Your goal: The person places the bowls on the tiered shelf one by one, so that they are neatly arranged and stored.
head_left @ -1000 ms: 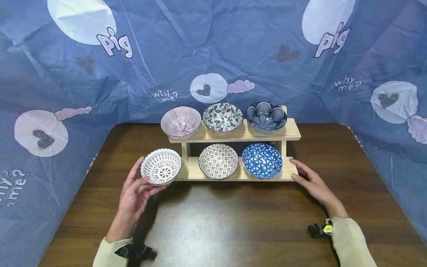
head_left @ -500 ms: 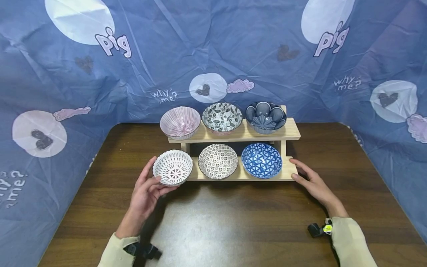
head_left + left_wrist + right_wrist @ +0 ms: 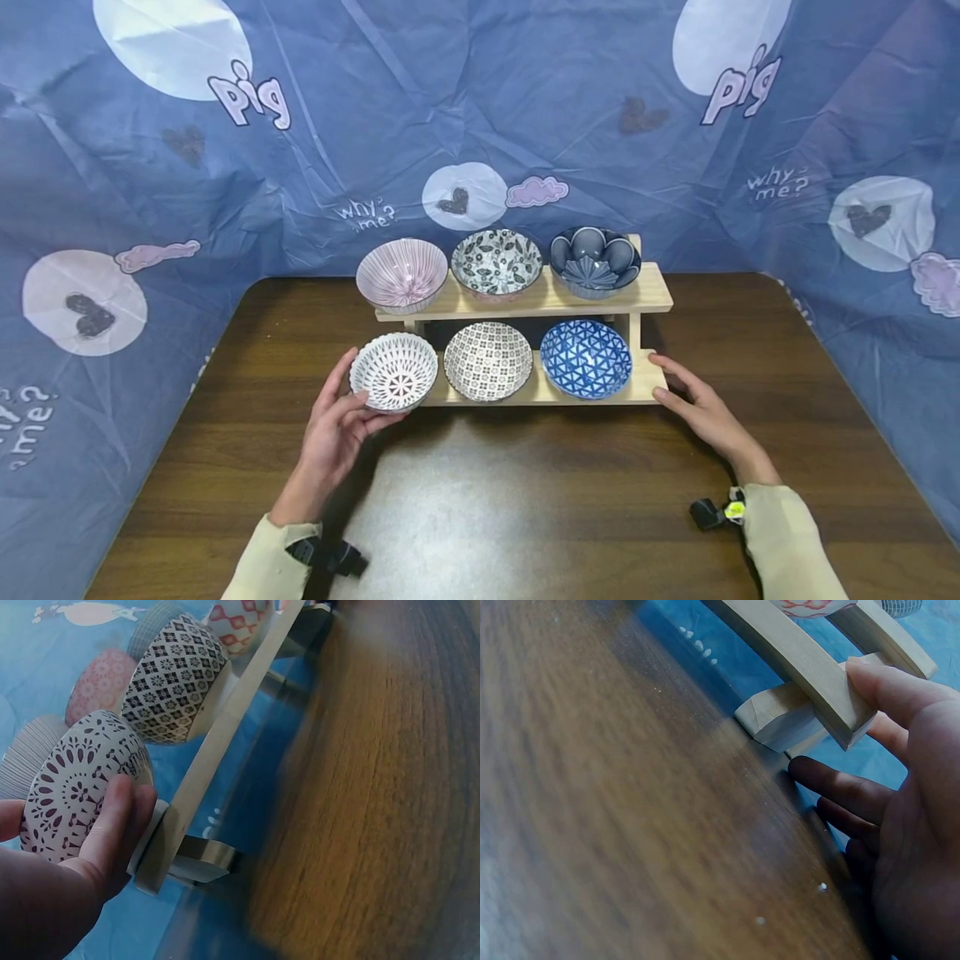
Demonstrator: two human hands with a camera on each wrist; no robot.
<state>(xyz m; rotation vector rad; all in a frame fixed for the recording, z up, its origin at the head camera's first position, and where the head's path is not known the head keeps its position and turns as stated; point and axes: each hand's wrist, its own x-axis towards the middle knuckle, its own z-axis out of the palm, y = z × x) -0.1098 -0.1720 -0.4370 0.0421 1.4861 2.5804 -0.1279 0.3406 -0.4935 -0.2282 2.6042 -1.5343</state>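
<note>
In the head view, my left hand point(image 3: 333, 437) holds a white bowl point(image 3: 393, 372) with a dark petal pattern by its left side, at the left end of the lower shelf of a wooden two-tier rack point(image 3: 651, 379). The left wrist view shows fingers point(image 3: 112, 817) against the bowl's patterned outside; whether its base touches the board is unclear. My right hand point(image 3: 708, 421) grips the right end of the lower board, thumb and forefinger on either side of it. Beside the held bowl sit a grey-checked bowl point(image 3: 488, 362) and a blue triangle-patterned bowl point(image 3: 586, 359).
On the upper shelf stand a pink-striped bowl point(image 3: 402, 276), a leaf-patterned bowl point(image 3: 497, 263) and a dark blue petal bowl point(image 3: 595, 262). The rack stands towards the back of a brown wooden table point(image 3: 480, 500). A blue printed cloth point(image 3: 585, 117) hangs behind and at both sides.
My left hand has carried the white bowl rightward to the lower shelf's left end, beside the grey-checked bowl. My right hand has stayed at the rack's right end.
</note>
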